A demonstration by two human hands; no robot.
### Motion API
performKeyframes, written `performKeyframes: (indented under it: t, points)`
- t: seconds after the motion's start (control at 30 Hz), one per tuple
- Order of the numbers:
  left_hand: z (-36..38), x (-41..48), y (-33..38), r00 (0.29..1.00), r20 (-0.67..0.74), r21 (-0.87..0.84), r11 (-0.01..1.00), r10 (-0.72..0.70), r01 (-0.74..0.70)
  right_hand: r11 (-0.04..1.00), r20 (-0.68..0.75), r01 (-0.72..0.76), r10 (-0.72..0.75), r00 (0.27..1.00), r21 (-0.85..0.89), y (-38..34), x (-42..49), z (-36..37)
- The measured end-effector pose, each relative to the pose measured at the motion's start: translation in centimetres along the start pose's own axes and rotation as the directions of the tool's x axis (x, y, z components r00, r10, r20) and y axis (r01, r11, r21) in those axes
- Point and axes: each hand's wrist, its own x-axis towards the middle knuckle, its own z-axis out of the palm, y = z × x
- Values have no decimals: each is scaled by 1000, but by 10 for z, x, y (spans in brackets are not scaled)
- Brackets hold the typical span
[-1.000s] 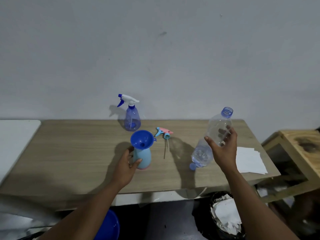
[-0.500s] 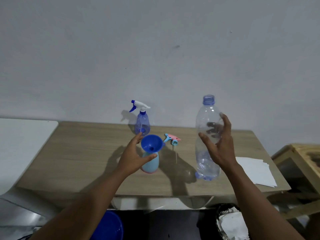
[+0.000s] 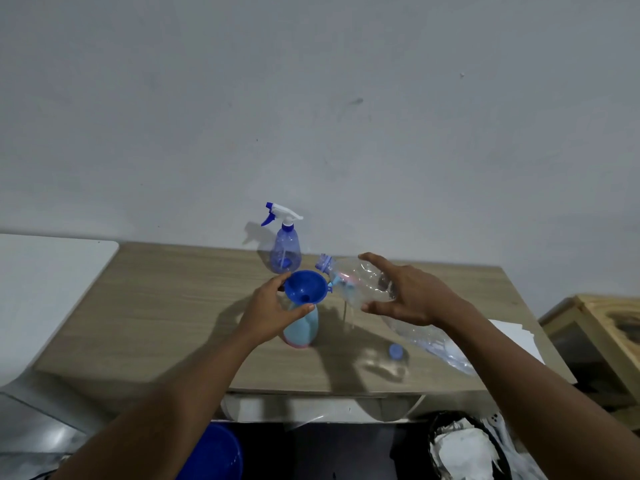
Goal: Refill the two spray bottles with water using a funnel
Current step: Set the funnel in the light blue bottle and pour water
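Wooden table against a plain grey wall. Left hand grips the funnel seated in the light-blue bottle. Right hand grasps the tilted clear water bottle, mouth at the funnel rim. Pouring apparently beginning; the capped purple spray bottle behind remains unfilled.

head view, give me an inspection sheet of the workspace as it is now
surface: wooden table, dry where visible
job's things: blue funnel seated in light blue bottle; water bottle tilted, mouth at funnel rim; purple spray bottle capped, by wall; bottle cap loose on table
clutter: white papers at right
grippers: left hand steadies funnel; right hand holds water bottle
cables: nothing seen
surroundings: blue bucket, bin below
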Motion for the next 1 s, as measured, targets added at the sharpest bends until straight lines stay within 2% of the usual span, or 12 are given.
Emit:
performKeyframes:
  t: [0.17,0.47,1.0]
  points:
    - [-2,0,4,1000,13,9,1000,12,-13,997,78,-6,13,997,-81,-6,2,1]
    - [-3,-1,4,1000,10,8,1000,-3,3,985,118,6,15,993,-172,-9,3,6]
    - [-1,-2,4,1000,13,8,1000,-16,16,987,153,-9,34,988,-159,-5,2,8]
